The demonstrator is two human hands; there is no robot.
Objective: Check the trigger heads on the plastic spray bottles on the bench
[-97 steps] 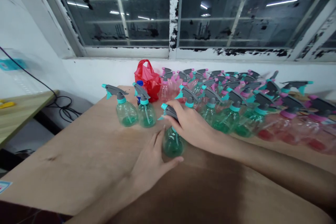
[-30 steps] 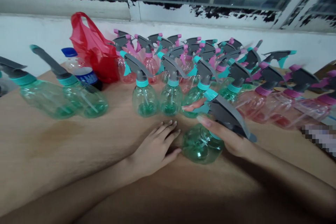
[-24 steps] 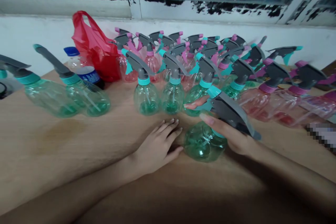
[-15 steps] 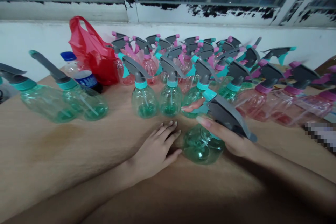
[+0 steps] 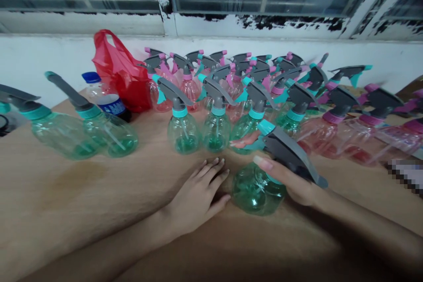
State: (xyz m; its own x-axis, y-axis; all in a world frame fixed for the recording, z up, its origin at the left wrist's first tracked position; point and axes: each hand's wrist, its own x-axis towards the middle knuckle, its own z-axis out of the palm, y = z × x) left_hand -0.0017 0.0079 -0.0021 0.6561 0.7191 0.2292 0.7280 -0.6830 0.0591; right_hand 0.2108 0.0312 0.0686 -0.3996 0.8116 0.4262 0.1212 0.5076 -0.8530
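A green spray bottle (image 5: 256,191) with a grey and teal trigger head is tilted in front of me. My right hand (image 5: 294,180) is closed round its neck, thumb on the near side and fingertips showing past the trigger. Flat on the wooden table (image 5: 125,202) rests my left hand (image 5: 198,198), fingers stretched out, just left of that bottle and holding nothing. Beyond the hands, a green spray bottle (image 5: 183,134) and another green spray bottle (image 5: 216,132) stand upright, each with a little green showing at the bottom.
Several pink spray bottles (image 5: 319,130) stand at the right and back. Two green spray bottles (image 5: 114,134) are at the left. A red plastic bag (image 5: 128,79) and a blue-capped drink bottle (image 5: 110,103) stand behind them, near the white wall (image 5: 42,53). A pixelated patch (image 5: 408,176) lies at far right.
The whole view has shifted slightly, with everything sitting a little lower in the picture. Both hands keep their pose, and the right one still grips the tilted bottle.
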